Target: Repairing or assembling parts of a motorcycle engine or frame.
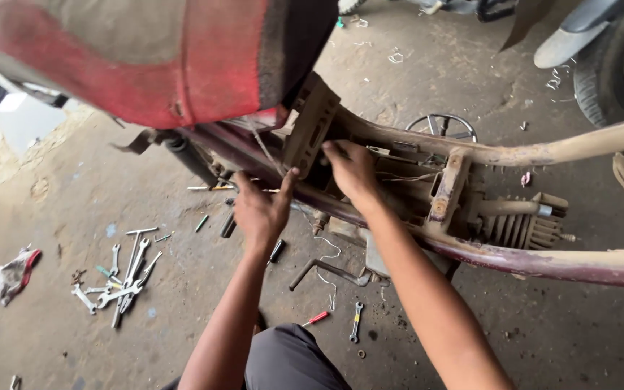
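A stripped, dusty maroon motorcycle frame lies across the view, with a finned engine part between its rails. A red and grey fuel tank fills the upper left. My left hand pinches a thin wire or cable beside a grey plastic bracket at the frame's front. My right hand grips the lower edge of that bracket, fingers curled on it.
Several spanners lie scattered on the dirty concrete floor at left, near a rag. A red-handled screwdriver and a small spanner lie below the frame. A motorcycle wheel stands at the upper right.
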